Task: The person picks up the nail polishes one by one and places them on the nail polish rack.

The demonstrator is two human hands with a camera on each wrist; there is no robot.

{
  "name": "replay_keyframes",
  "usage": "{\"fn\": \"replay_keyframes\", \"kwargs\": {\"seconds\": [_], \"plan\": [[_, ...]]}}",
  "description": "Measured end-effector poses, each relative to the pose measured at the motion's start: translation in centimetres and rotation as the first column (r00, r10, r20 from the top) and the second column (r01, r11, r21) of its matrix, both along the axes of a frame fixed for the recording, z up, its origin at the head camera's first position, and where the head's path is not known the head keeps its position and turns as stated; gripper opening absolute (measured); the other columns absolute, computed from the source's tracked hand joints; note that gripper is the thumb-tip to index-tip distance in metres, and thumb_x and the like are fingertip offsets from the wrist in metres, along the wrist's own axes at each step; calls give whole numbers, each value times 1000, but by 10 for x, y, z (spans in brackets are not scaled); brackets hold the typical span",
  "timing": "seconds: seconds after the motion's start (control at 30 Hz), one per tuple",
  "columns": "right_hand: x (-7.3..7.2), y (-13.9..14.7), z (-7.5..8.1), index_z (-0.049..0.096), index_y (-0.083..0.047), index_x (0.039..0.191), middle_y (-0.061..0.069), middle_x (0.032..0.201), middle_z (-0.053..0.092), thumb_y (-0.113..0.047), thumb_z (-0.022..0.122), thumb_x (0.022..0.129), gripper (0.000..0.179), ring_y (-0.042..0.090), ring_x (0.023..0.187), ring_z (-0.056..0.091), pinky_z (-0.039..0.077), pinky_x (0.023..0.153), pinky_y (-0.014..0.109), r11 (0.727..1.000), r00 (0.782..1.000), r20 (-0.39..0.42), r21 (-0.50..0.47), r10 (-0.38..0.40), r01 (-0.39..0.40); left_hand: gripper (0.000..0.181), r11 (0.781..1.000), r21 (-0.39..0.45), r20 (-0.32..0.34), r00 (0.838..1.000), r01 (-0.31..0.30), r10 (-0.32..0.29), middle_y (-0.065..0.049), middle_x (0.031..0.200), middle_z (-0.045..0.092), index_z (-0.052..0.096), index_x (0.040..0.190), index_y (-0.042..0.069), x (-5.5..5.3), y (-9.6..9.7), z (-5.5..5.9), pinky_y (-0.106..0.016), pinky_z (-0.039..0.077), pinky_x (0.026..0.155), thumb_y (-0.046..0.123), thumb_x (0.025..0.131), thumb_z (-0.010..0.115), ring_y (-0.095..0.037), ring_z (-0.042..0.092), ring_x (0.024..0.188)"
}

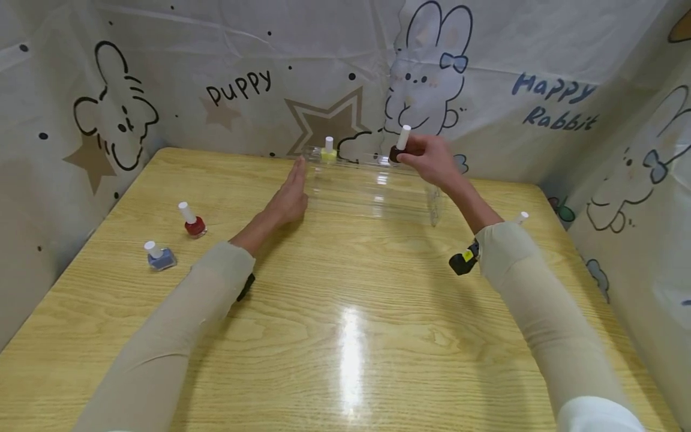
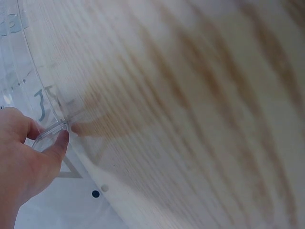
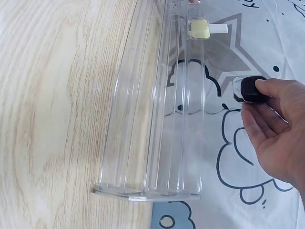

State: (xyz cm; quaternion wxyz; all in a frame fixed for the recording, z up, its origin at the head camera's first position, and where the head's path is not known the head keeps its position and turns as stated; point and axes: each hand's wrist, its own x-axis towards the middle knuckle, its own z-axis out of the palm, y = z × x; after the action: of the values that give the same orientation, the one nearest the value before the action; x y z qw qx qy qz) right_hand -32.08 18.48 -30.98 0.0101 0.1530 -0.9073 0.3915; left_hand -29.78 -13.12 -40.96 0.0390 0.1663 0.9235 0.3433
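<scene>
Over by the printed backdrop, the person's right hand [image 1: 432,159] pinched a dark nail polish bottle [image 1: 397,154] between thumb and fingers, its white cap tilted slightly. The bottle hung just above the top tier of a clear tiered acrylic rack [image 1: 372,210], nearer the right end and apart from it. The left hand [image 1: 288,198] pinched the rack's left end between thumb and finger. A yellow nail polish bottle [image 1: 329,154] stood upright on the top tier, near that hand. A red bottle [image 1: 195,227] and a greyish-blue one [image 1: 163,260] stood on the wooden table [image 1: 302,360], left of the left arm.
</scene>
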Motion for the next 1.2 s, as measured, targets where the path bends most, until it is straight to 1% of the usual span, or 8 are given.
{"fn": "replay_keyframes", "kwargs": {"seconds": [0.17, 0.33, 0.53, 0.63, 0.83, 0.97, 1.2], "plan": [[-8, -12, -6, 68, 1, 122, 17, 117, 68, -14, 66, 97, 29, 28, 106, 64, 50, 88, 42, 1000, 999, -30, 16, -15, 16, 77, 1000, 23, 1, 1000, 6, -6, -9, 164, -20, -17, 156, 4, 0, -2, -1, -33, -2, 119, -5, 99, 33, -18, -14, 149], [-13, -19, -10, 67, -1, 124, 15, 118, 68, -14, 66, 97, 29, 27, 106, 64, 50, 90, 42, 999, 998, -56, 37, -10, 12, 77, 1000, 18, 0, 1000, 6, -6, -10, 164, -19, -17, 156, 5, -1, -1, -2, -34, 0, 120, -4, 99, 34, -19, -12, 149], [-21, -26, -14, 65, -1, 127, 14, 120, 67, -15, 65, 98, 33, 25, 109, 63, 50, 92, 41, 999, 999, -34, 29, -18, 19, 79, 1000, 7, 5, 1000, 2, -2, -11, 164, -19, -19, 156, 5, -2, -3, -2, -35, 2, 120, -4, 100, 36, -21, -10, 149], [-24, -28, -18, 65, -2, 127, 13, 120, 67, -16, 65, 98, 32, 25, 109, 63, 49, 92, 40, 999, 999, -24, 30, -30, 30, 79, 1000, 15, 1, 1000, 2, -2, -11, 164, -20, -19, 156, 5, -2, -3, -2, -34, 1, 120, -4, 99, 36, -20, -11, 149], [-28, -29, -26, 65, 0, 126, 16, 122, 66, -13, 64, 98, 31, 29, 111, 62, 50, 93, 43, 999, 1000, -9, 24, -24, 25, 79, 1000, 15, 2, 1000, 5, -5, -10, 164, -19, -17, 156, 5, -2, -3, -1, -32, -2, 119, -5, 99, 36, -18, -13, 149], [-30, -29, -29, 66, 0, 124, 17, 121, 66, -11, 64, 98, 29, 30, 112, 62, 51, 93, 44, 999, 999, -10, 22, -33, 33, 79, 1000, 14, 5, 1000, 7, -7, -9, 164, -19, -18, 156, 6, -2, -3, -1, -32, -2, 119, -5, 100, 36, -18, -13, 149], [-31, -32, -32, 67, 2, 119, 18, 117, 67, -11, 65, 97, 25, 31, 110, 63, 51, 90, 44, 998, 999, -22, 45, -43, 44, 79, 1000, 20, -7, 1000, 2, -1, -14, 165, -14, -16, 156, 4, -2, -4, -1, -32, -1, 119, -5, 99, 38, -18, -12, 149]]}}
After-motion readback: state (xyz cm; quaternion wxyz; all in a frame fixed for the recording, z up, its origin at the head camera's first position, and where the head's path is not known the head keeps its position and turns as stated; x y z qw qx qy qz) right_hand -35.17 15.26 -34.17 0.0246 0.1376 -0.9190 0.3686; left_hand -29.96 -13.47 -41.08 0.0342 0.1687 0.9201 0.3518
